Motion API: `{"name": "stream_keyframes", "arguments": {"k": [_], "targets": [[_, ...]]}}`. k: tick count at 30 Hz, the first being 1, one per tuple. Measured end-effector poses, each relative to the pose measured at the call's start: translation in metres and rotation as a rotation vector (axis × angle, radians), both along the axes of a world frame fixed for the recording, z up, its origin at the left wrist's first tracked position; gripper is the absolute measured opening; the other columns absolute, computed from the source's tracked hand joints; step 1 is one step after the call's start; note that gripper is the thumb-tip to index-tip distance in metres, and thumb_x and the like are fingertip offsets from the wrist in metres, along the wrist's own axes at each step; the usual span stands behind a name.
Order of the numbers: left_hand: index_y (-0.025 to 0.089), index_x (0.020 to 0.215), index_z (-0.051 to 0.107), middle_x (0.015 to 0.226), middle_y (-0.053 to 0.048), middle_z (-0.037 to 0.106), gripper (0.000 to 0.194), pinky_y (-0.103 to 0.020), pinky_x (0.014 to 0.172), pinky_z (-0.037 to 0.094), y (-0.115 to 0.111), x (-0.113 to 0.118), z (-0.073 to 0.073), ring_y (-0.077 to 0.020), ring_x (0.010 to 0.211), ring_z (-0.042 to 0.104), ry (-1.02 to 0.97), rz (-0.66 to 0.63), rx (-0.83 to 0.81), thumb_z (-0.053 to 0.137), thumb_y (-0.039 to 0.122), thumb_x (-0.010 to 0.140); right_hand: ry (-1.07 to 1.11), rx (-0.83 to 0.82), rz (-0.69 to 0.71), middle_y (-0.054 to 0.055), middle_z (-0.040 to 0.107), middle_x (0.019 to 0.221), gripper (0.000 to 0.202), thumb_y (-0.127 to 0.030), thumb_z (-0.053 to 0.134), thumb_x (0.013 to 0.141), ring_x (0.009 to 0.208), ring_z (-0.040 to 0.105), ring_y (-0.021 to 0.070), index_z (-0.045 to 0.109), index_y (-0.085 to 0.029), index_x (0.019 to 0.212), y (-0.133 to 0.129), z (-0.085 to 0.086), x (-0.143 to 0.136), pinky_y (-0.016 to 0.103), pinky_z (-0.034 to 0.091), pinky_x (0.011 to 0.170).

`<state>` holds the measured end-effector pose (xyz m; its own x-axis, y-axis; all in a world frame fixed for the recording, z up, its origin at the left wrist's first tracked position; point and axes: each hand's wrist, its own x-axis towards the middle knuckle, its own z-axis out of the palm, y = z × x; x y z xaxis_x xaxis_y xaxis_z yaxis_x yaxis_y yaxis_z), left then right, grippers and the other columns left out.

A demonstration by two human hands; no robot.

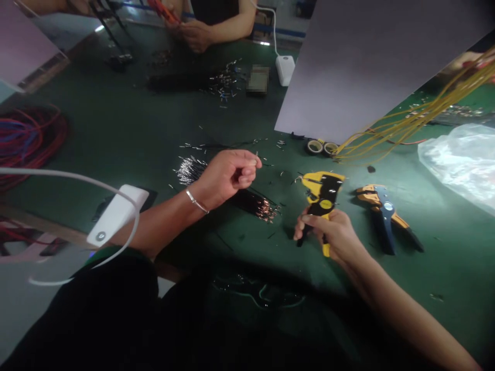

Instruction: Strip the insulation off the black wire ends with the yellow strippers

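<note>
Right hand gripping yellow-and-black wire-stripping pliers; left hand pinched closed, contents unclear; black copper-ended wire bundle beneath it; blue-and-orange metal pliers right of right hand.

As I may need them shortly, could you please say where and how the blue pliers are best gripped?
Probably round both handles, from the near right: the blue pliers lie with handles splayed that way and jaws pointing left.

Green tbl, brighter at R; grey flr, L.
</note>
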<state>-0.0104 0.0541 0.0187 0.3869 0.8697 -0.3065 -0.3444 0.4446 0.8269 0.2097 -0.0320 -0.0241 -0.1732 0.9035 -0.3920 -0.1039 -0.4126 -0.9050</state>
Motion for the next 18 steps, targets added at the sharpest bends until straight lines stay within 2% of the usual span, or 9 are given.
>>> {"name": "stream_keyframes", "arguments": {"k": [3,8,14,18], "targets": [[0.008,0.064,0.059,0.047,0.003,0.038,0.012,-0.016,0.037,0.017,0.001,0.0,0.001,-0.0032,0.039,0.034,0.004,-0.038,-0.016,0.05,0.001,0.063,-0.011,0.07,0.052,0.002,0.066,0.057,0.021,-0.031,0.076,0.07,0.052,0.063,0.02,0.061,-0.017,0.076,0.002,0.003,0.003,0.035,0.05,0.057],[0.009,0.065,0.059,0.047,0.003,0.039,0.013,-0.017,0.037,0.018,-0.003,0.003,0.001,-0.0035,0.039,0.035,0.009,-0.034,-0.014,0.05,0.001,0.063,-0.004,0.017,0.077,0.002,0.068,0.065,0.025,-0.035,0.076,0.072,0.058,0.066,0.0199,0.062,-0.017,0.08,0.001,-0.005,0.002,0.031,0.047,0.055],[0.01,0.065,0.059,0.048,0.003,0.039,0.013,-0.017,0.036,0.016,-0.002,0.0,0.004,-0.0035,0.039,0.033,0.005,-0.016,-0.043,0.049,0.002,0.064,0.112,-0.003,0.196,0.004,0.07,0.073,0.026,-0.035,0.076,0.074,0.07,0.068,0.0223,0.062,-0.018,0.087,-0.005,-0.011,-0.005,0.037,0.052,0.068],[0.01,0.066,0.059,0.048,0.003,0.039,0.014,-0.018,0.036,0.016,-0.002,0.001,0.002,-0.0037,0.039,0.033,0.008,-0.019,-0.052,0.049,0.001,0.063,0.15,0.006,0.256,0.005,0.07,0.075,0.024,-0.033,0.074,0.077,0.072,0.067,0.0219,0.062,-0.017,0.09,-0.009,-0.013,-0.009,0.038,0.052,0.072]]}}
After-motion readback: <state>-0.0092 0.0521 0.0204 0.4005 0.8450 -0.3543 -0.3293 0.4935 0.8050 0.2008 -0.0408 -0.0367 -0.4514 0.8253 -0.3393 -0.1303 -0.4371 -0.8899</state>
